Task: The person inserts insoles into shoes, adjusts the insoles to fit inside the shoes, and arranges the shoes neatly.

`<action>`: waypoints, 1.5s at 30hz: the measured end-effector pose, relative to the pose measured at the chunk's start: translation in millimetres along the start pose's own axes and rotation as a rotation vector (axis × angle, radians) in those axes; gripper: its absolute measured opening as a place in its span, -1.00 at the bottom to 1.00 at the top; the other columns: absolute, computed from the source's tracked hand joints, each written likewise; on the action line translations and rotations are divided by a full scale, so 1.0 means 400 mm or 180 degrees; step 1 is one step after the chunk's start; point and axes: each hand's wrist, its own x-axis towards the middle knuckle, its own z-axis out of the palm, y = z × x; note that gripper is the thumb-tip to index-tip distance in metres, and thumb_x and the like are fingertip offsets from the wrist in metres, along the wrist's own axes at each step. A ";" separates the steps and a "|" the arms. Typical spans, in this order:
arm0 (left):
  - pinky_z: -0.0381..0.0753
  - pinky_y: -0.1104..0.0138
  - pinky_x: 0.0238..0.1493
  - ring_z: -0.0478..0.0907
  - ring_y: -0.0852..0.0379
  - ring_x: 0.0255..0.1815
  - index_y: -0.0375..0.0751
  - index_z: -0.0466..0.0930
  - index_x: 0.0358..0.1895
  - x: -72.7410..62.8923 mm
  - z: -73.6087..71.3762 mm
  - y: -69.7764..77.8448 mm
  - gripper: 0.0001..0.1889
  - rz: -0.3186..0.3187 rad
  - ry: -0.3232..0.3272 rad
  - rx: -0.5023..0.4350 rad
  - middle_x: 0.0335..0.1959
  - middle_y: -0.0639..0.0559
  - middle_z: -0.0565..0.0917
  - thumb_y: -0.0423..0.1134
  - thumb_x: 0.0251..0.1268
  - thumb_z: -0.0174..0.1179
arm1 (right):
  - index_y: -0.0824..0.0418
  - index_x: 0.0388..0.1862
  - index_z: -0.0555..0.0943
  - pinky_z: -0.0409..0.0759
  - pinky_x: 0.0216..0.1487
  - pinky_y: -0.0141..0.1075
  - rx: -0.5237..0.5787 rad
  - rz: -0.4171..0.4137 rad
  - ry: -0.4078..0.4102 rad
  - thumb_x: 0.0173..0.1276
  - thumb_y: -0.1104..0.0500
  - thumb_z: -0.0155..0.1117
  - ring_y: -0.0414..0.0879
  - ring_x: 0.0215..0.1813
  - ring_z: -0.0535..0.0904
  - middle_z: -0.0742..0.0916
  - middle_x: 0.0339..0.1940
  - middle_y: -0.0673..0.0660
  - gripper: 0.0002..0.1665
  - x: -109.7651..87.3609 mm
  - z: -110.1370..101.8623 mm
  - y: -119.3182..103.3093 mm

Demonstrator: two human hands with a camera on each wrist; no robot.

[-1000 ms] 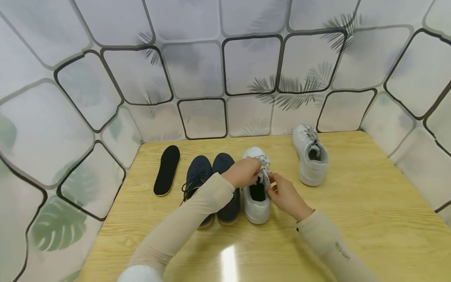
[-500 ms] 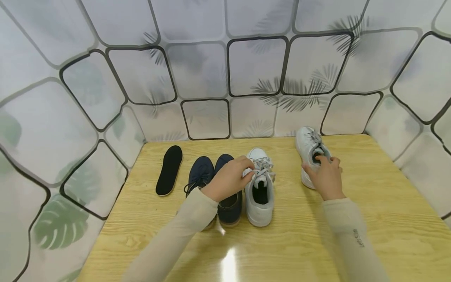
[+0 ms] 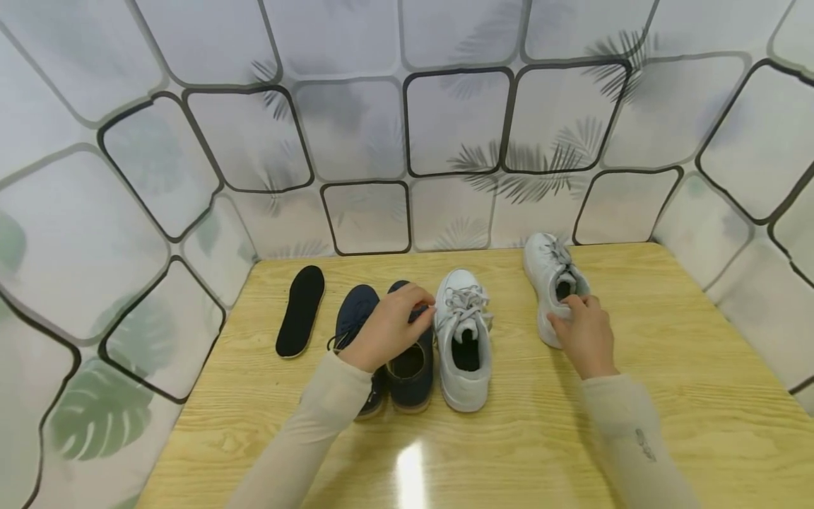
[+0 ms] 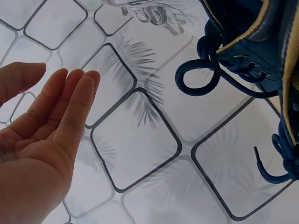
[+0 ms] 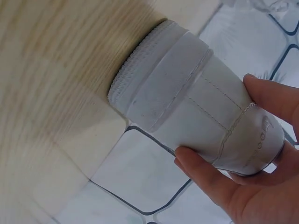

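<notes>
My right hand (image 3: 585, 336) grips the heel of the right-hand white sneaker (image 3: 538, 283), which stands apart from the other shoes. In the right wrist view, thumb and fingers lie on both sides of the white sneaker's heel (image 5: 182, 93), whose sole is against the table. My left hand (image 3: 386, 329) is above the pair of navy lace-up shoes (image 3: 412, 389), partly covering them. The left wrist view shows the fingers of the left hand (image 4: 51, 121) extended, thumb apart, nothing between them. Just right of the navy pair stands the other white sneaker (image 3: 466, 393), its grey laces tied.
A black insole (image 3: 301, 311) lies on the wooden table (image 3: 655, 318), left of the navy shoes. A patterned cloth wall (image 3: 362, 127) closes off the back and both sides. Loose navy laces (image 4: 198, 77) stick out from one navy shoe.
Both hands have left the middle white sneaker. My right hand has moved right and taken hold of the other white sneaker's heel; my left hand has drawn back left over the navy shoes.
</notes>
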 end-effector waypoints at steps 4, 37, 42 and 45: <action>0.59 0.28 -0.06 0.60 0.06 -0.12 -0.24 0.62 -0.14 -0.004 0.001 -0.006 -0.89 -0.0013 0.0044 -0.0048 -0.18 -0.03 0.61 -0.34 0.35 0.17 | 0.38 -0.07 0.53 0.42 -0.45 0.22 -0.0055 0.0000 0.0005 0.19 0.24 0.40 0.46 -0.26 0.47 0.52 -0.14 0.45 -0.62 -0.024 -0.003 -0.020; 0.60 0.26 -0.13 0.60 0.05 -0.17 -0.27 0.63 -0.16 -0.036 -0.003 -0.024 -0.90 -0.0332 0.0341 -0.0206 -0.19 -0.06 0.63 -0.38 0.32 0.18 | 0.25 -0.28 0.56 0.48 -0.60 0.00 -0.0200 -0.0564 0.0223 -0.07 0.27 0.60 0.27 -0.37 0.48 0.56 -0.26 0.28 -0.59 -0.217 0.015 -0.191; 0.61 0.24 -0.12 0.60 0.04 -0.17 -0.27 0.63 -0.15 -0.046 -0.014 -0.028 -0.89 -0.0388 0.0401 -0.0179 -0.18 -0.08 0.63 -0.39 0.32 0.19 | 0.25 -0.27 0.56 0.49 -0.58 0.02 -0.0191 -0.0554 0.0192 -0.05 0.26 0.59 0.28 -0.34 0.50 0.56 -0.25 0.28 -0.60 -0.220 0.015 -0.195; 0.61 0.20 -0.13 0.62 0.01 -0.19 -0.30 0.63 -0.15 -0.055 -0.030 -0.042 -0.89 -0.0433 0.0478 -0.0159 -0.19 -0.10 0.64 -0.40 0.31 0.19 | 0.25 -0.25 0.56 0.51 -0.57 0.03 -0.0196 -0.0534 0.0137 -0.03 0.25 0.58 0.30 -0.31 0.51 0.57 -0.24 0.29 -0.60 -0.221 0.011 -0.197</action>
